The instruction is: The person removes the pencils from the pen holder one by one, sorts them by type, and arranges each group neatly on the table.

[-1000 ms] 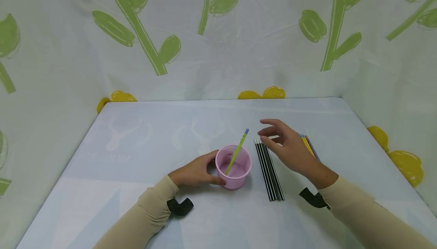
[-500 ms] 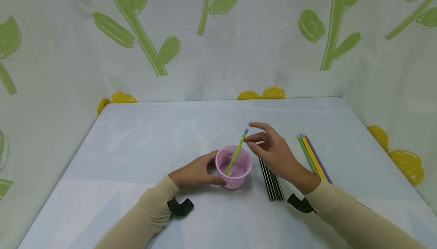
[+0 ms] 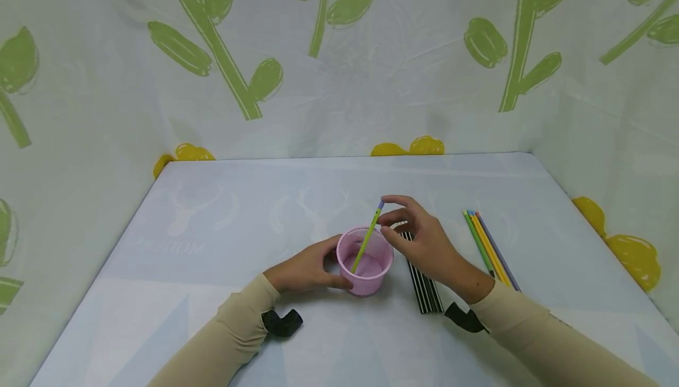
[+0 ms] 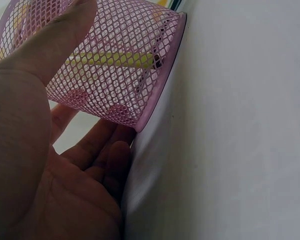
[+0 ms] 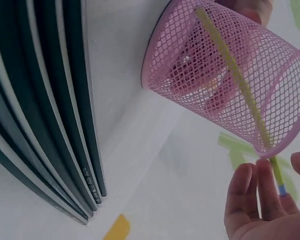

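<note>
My left hand [image 3: 310, 266] holds a pink mesh pencil cup [image 3: 366, 285] from its left side, thumb in front and fingers behind, upright on the table. One yellow-green pencil [image 3: 368, 237] with a blue end leans inside, its tip at the cup's base, as the left wrist view also shows. At the pencil's upper end is my right hand [image 3: 424, 240], index fingertip right at the blue end. In the right wrist view, its fingers meet the pencil just above the rim while the thumb stands apart. Beneath that hand lies a row of black pencils [image 3: 423, 290] with light stripes.
Several coloured pencils [image 3: 487, 245], green, yellow and purple among them, lie on the table right of my right hand. The white table [image 3: 254, 192] ends at a back wall [image 3: 403, 92] printed with green leaves. Side walls stand left and right.
My right hand has moved left, from above the black pencils to the yellow-green pencil's upper end, uncovering the coloured pencils. The left hand and cup have stayed in place.
</note>
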Demonstrator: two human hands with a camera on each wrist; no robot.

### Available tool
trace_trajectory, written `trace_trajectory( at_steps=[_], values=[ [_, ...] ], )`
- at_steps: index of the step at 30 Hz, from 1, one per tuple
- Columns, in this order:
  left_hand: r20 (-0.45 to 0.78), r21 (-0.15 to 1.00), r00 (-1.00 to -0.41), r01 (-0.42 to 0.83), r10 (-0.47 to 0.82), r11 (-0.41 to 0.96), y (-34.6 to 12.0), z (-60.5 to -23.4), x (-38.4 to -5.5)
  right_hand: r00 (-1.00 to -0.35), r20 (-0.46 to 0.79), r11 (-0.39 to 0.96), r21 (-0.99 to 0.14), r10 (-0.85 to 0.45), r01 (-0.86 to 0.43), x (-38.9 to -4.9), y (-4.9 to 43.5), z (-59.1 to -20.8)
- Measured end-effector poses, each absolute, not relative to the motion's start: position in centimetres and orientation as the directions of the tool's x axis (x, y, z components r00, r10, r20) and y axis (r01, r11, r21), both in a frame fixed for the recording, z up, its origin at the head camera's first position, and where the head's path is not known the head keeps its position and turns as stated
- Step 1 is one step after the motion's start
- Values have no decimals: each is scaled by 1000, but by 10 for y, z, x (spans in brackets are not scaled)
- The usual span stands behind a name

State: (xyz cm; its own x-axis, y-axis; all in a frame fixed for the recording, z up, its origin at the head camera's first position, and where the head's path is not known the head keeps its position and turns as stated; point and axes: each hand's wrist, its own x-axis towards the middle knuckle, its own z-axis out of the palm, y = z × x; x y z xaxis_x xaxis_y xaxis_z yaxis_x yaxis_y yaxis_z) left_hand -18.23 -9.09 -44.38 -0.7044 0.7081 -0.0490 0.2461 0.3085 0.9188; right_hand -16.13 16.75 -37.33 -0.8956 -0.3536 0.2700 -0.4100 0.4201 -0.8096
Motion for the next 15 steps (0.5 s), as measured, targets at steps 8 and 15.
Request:
trace_trajectory(
  at_steps=[8, 15],
  values=[
    [-60, 924, -705, 230, 707, 307, -92, -444, -181, -879, 303, 435, -779, -369, -452, -160, 157, -376],
    [-68, 916, -708, 235, 703, 326, -92, -442, -181, -879, 334, 473, -747, -341, -467, -159, 151, -377]
  ],
)
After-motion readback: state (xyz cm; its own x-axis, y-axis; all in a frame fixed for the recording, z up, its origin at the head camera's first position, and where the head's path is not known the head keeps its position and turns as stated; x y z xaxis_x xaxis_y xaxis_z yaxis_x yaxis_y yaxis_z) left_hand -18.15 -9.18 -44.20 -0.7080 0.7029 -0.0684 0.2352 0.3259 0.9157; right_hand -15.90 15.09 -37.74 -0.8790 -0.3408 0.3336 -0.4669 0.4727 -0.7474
